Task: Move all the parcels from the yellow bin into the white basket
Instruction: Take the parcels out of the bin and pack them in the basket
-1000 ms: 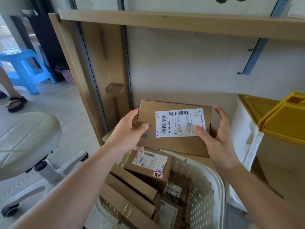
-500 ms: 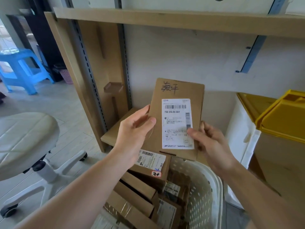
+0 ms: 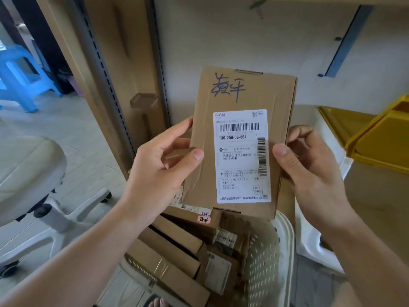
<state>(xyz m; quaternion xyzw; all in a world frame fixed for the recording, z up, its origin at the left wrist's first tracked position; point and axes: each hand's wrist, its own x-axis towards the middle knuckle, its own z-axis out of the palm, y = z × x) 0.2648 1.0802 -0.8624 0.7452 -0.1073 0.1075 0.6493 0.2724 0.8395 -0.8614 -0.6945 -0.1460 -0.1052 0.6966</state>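
Turned upright since a second ago, when it lay sideways with its label reading across, the parcel (image 3: 241, 138) now stands on its short edge and sits closer to the head camera, filling the middle of the only view.

Both hands keep it there. The left hand (image 3: 163, 165) grips the left edge, thumb pressed flat on the front face and fingers curled behind. The right hand (image 3: 309, 162) pinches the right edge the same way, its thumb resting just beside the white shipping label (image 3: 242, 156). Held like this, label facing the person and handwriting at the top, the box looks posed for reading or checking before it goes down; that is a judgement, not something shown.

Directly below it, the white basket (image 3: 285, 251) already holds several cardboard boxes (image 3: 177, 247) stacked on edge and leaning against one another, so the free room appears to be toward the perforated right wall. Standing the parcel upright probably suits slotting it in beside them.

At the right edge, the yellow bin (image 3: 376, 140) shows only its rim and part of a side wall, well apart from the hands. Its inside is out of sight, so whether more parcels wait there cannot be told. A white swivel chair (image 3: 28, 169) stands at the left.
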